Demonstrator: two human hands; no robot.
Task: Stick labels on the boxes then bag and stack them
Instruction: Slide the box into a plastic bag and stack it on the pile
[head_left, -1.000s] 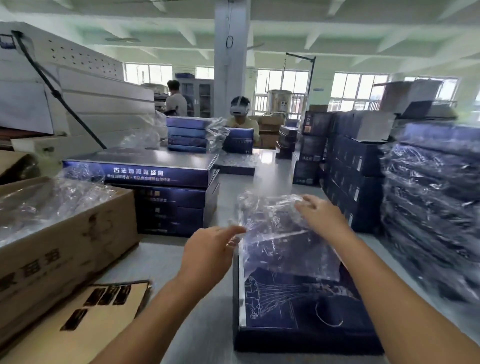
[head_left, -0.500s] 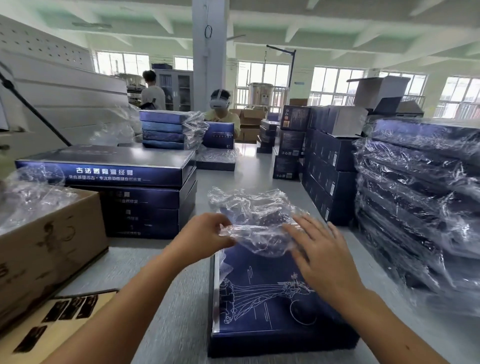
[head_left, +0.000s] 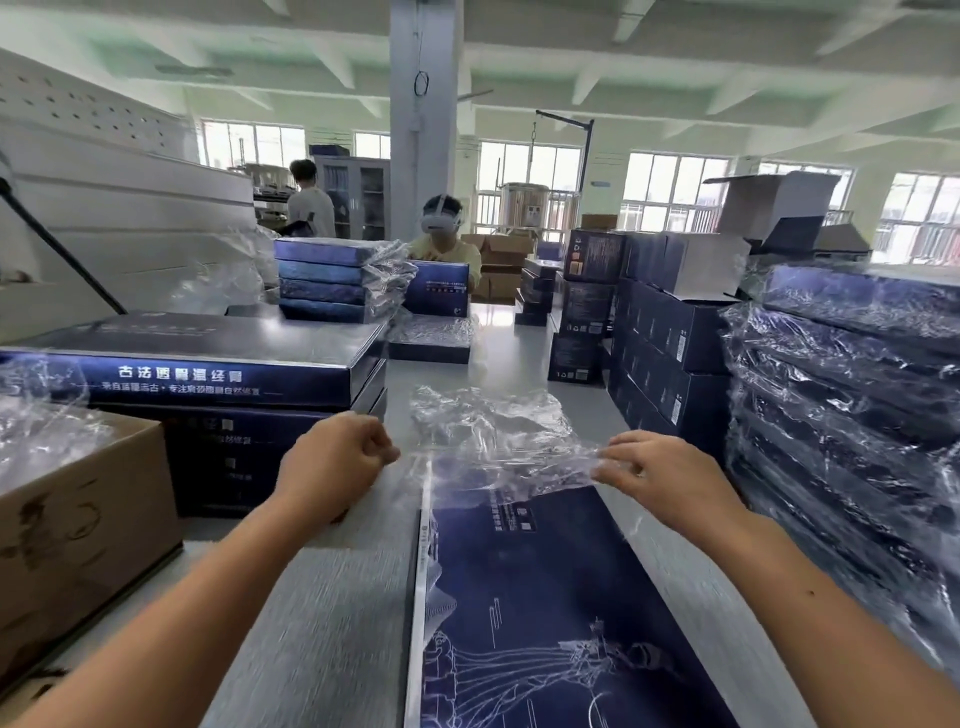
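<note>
Pinching clear plastic bag (head_left: 493, 441) by its near edge, left hand (head_left: 335, 465) and right hand (head_left: 662, 480) both curled, over far end of navy box (head_left: 545, 597) on grey table (head_left: 322, 613). Bagged stack (head_left: 841, 415) close right; open tabletop left.

One left hand (head_left: 332, 462), one right hand (head_left: 662, 480), one clear bag (head_left: 498, 441), one flat blue box (head_left: 545, 597), two distant workers (head_left: 444, 244).

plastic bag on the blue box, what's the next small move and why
Probably draw the plastic bag toward the person along the blue box. The left hand and right hand each pinch its edge at opposite sides, and it covers only the box's far end; the rest lies bare.
</note>
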